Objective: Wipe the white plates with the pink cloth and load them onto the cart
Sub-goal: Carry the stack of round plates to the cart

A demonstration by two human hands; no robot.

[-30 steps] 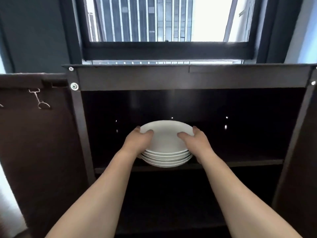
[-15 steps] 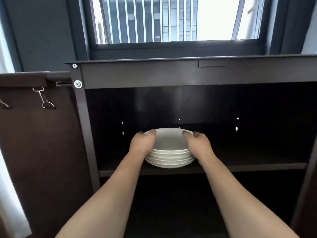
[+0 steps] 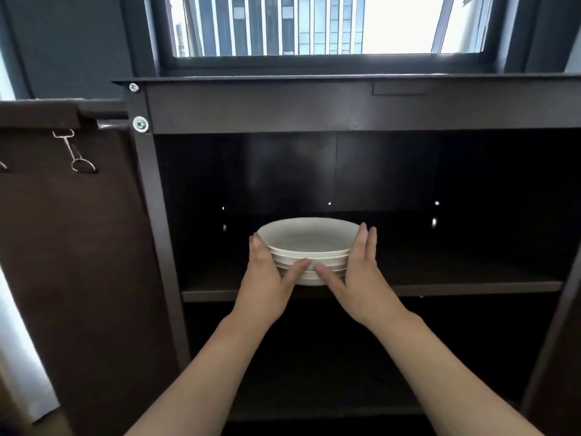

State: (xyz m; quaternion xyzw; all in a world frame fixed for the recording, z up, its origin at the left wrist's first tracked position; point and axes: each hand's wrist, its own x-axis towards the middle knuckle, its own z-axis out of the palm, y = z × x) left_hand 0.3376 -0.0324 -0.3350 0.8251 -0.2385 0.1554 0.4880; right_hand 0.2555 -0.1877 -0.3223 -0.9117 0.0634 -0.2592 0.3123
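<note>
A stack of white plates (image 3: 308,240) sits on the middle shelf (image 3: 471,286) of a dark cart (image 3: 151,190), flanked by a person's left hand (image 3: 265,278) and right hand (image 3: 361,278), fingers (image 3: 367,247) straight against its sides. Stiff, glazed and breakable, the stack looks heavy and is likely best lifted from beneath. The cart's top rail (image 3: 314,111) sits above; a metal clip (image 3: 74,152) hangs at left.

White plates (image 3: 306,239), stacked, on cart shelf (image 3: 456,286)

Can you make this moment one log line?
stack of round white plates: on dark cart shelf | left hand: flat against stack | right hand: flat against stack
</note>
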